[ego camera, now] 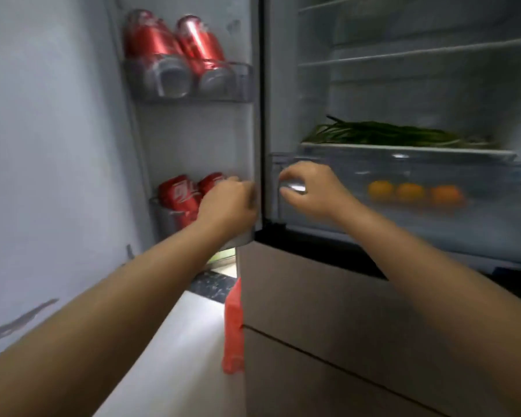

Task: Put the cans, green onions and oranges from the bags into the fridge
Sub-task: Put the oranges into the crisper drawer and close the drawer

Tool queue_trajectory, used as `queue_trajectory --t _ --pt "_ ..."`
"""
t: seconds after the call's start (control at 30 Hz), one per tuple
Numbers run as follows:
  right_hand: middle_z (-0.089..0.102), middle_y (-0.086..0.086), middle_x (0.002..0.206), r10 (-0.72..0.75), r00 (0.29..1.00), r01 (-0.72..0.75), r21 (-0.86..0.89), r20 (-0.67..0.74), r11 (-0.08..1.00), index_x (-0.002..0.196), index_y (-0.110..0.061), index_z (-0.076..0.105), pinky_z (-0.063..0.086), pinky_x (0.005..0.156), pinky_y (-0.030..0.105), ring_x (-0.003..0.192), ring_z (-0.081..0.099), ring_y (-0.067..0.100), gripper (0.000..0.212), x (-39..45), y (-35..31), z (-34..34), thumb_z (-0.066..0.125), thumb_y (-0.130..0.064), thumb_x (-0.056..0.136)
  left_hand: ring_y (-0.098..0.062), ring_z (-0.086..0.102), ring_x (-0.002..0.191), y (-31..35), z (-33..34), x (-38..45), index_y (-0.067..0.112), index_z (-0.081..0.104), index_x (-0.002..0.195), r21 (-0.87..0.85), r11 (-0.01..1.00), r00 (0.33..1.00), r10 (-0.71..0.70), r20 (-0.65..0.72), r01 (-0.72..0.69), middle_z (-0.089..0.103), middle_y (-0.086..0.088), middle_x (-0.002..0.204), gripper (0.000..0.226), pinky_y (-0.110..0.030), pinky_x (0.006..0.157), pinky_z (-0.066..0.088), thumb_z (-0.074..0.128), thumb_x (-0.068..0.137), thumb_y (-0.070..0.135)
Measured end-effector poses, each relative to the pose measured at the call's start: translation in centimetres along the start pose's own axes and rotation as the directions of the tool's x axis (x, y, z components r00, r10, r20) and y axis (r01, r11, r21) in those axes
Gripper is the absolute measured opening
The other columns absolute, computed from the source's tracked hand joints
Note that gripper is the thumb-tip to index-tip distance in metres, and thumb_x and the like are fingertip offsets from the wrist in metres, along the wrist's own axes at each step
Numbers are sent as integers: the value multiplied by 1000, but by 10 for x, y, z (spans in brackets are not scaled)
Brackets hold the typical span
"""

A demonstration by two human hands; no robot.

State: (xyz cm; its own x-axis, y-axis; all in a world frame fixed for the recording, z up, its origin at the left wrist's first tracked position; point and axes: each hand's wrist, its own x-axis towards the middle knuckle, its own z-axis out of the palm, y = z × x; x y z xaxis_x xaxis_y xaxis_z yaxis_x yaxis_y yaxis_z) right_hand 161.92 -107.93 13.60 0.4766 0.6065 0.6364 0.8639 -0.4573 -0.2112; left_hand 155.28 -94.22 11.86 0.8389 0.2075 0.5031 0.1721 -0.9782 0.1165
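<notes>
Left hand grips a can beside the door bin's 1 can, right hand holds another; crowding could topple them.

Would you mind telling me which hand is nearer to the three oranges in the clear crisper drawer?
Right. The right hand is at the drawer's front, just left of the three oranges. The left hand is farther left, at the red cans in the lower door bin.
</notes>
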Motion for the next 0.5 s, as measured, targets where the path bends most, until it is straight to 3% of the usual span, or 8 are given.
queue_trajectory --t 0.13,0.3,0.5 --pt "63 17 114 -90 984 86 30 155 996 110 -1 63 39 94 31 110 56 30 29 -22 -75 55 58 -12 83 -34 53 112 -74 -7 -85 8 61 113 59 986 985 -161 61 157 58 -14 116 28 -39 86 46 50 89 19" --pt "59 15 122 -192 938 177 78 288 981 116 -2 59 34 98 31 117 50 28 33 -27 -183 127 55 -15 86 -33 53 110 -184 -22 -188 7 60 115 158 920 915 -379 136 358 56 -14 117 29 -37 85 46 46 92 19" --pt "58 14 122 -303 876 251 182 375 951 118 -6 58 41 95 35 116 50 30 34 -32 -360 237 54 -15 86 -28 47 120 -332 -63 -316 10 57 123 310 840 841 -511 175 446 53 -10 128 33 -38 92 44 44 93 16"
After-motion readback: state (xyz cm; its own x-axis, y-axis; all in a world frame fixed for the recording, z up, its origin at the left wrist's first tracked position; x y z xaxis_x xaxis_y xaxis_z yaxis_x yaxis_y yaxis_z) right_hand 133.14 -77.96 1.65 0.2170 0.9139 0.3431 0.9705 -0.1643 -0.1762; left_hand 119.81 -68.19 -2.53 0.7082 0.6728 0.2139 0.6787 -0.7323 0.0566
